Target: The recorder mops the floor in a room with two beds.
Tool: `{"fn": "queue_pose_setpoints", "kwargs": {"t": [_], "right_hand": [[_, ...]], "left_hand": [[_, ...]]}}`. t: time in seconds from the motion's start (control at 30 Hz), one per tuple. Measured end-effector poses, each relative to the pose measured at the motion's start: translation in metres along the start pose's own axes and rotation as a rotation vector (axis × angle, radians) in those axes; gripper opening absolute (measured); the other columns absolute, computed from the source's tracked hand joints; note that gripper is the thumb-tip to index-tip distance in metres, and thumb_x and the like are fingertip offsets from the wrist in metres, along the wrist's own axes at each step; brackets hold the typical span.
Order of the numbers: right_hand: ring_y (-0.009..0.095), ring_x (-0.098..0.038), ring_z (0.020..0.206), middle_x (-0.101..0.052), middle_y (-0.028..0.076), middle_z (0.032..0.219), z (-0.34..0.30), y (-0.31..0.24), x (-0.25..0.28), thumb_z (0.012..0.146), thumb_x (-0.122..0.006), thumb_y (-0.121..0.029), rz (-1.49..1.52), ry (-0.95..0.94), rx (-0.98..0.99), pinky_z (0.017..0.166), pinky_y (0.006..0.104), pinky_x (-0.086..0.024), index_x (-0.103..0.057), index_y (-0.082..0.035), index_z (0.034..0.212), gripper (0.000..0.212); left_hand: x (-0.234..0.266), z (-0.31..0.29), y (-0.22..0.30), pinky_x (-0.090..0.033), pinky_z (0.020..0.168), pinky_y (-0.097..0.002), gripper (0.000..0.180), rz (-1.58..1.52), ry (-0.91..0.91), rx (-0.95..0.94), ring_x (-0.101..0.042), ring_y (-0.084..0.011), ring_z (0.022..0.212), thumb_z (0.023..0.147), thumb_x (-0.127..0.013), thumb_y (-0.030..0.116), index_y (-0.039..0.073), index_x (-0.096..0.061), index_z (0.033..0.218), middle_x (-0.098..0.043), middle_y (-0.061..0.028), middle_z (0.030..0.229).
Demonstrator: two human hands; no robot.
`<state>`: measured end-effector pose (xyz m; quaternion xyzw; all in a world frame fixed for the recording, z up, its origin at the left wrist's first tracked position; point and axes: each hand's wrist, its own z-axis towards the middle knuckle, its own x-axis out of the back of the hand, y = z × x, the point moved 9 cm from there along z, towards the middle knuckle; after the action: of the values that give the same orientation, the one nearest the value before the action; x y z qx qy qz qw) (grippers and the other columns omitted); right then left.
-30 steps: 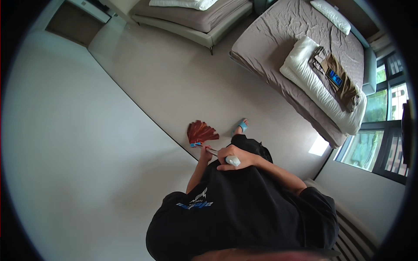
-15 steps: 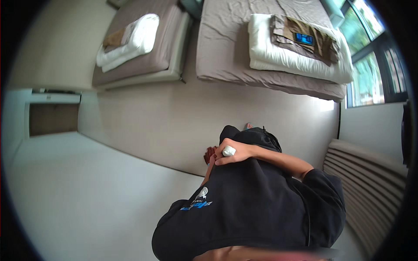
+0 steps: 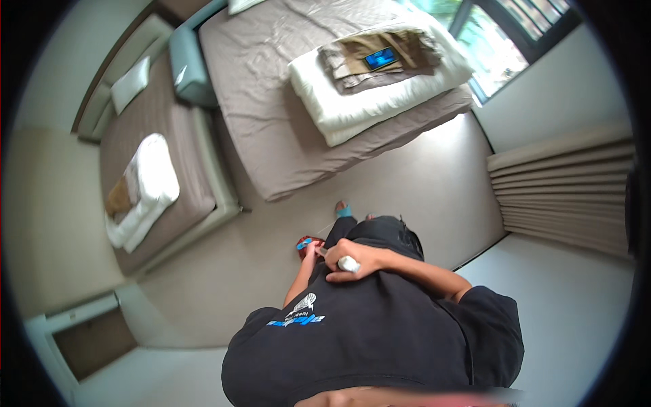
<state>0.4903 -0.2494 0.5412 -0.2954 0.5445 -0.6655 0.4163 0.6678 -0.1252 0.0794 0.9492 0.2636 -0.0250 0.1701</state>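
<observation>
Right hand [image 3: 358,255] and left hand [image 3: 312,249] are closed around a broom [image 3: 348,264], its red head [image 3: 300,252] just past the left; floor contact cannot be told. Sweeping seems in hand; a low stroke would be called for. Beyond pale floor [image 3: 224,285], a narrow bed [image 3: 193,182] is set far left, a wide bed [image 3: 258,146] far centre, a beige curtain [image 3: 563,164] right.

A wide bed [image 3: 251,88] with a wrinkled taupe sheet stands near a dark-framed window [image 3: 495,57], and a second bed [image 3: 180,152] with a padded headboard [image 3: 139,49] stands to its left. Pleated beige curtains [image 3: 563,186] hang beside a pale wall [image 3: 576,74]. Daylight brightens the greyish-beige floor [image 3: 407,176] below the window.
</observation>
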Motion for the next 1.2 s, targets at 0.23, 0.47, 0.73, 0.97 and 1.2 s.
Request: {"fn": "queue_pose_setpoints", "kwargs": {"t": [0.23,0.47,0.73,0.97,1.2], "right_hand": [[0.027,-0.061,0.104,-0.065,0.011,0.104,-0.032,-0.037,0.048,0.077,-0.074,-0.015,-0.186,0.269,-0.228,0.093,0.0376,-0.046,-0.061,-0.003,0.104,0.033],[0.03,-0.06,0.108,-0.061,0.018,0.116,-0.154,-0.339,0.165,0.087,-0.051,-0.048,-0.898,0.895,0.111,0.095,0.0459,-0.045,-0.061,-0.004,0.116,0.053],[0.027,-0.06,0.104,-0.061,0.016,0.112,-0.337,-0.377,0.126,0.087,-0.052,-0.045,-1.144,1.124,0.001,0.092,0.0437,-0.045,-0.061,-0.005,0.112,0.047],[0.025,-0.06,0.101,-0.062,0.014,0.109,-0.458,-0.502,0.094,0.087,-0.053,-0.042,-1.727,1.244,0.064,0.089,0.0417,-0.045,-0.061,-0.007,0.108,0.042],[0.023,-0.06,0.098,-0.062,0.012,0.106,-0.558,-0.535,0.054,0.088,-0.054,-0.04,-1.992,1.362,-0.205,0.086,0.0397,-0.045,-0.062,-0.008,0.104,0.037]], "left_hand": [[-0.001,0.139,0.029,-0.04,0.037,-0.0419,0.015,0.405,-0.198,0.38,-0.046,-0.0335,0.042,0.075,-0.055,0.02,0.008,-0.049,0.07,-0.05,-0.017,0.056],[-0.036,0.158,-0.01,-0.051,0.066,-0.0431,0.011,0.488,0.0,0.401,-0.053,-0.028,0.065,0.075,-0.055,0.012,0.009,-0.045,0.072,-0.05,-0.0101,0.074],[-0.225,0.009,0.064,-0.03,0.035,-0.0285,0.021,0.886,-0.918,-0.763,-0.037,-0.0154,0.038,0.083,-0.047,0.012,0.013,-0.044,0.062,-0.043,-0.0004,0.051],[-0.212,-0.009,-0.005,-0.032,0.038,-0.0305,0.019,1.033,-1.091,-0.961,-0.04,-0.0171,0.041,0.083,-0.048,0.011,0.012,-0.044,0.064,-0.044,-0.0016,0.052],[-0.216,-0.019,-0.046,-0.035,0.041,-0.0325,0.018,1.217,-1.089,-0.811,-0.042,-0.0187,0.044,0.083,-0.048,0.01,0.011,-0.045,0.066,-0.045,-0.0027,0.054]]}}
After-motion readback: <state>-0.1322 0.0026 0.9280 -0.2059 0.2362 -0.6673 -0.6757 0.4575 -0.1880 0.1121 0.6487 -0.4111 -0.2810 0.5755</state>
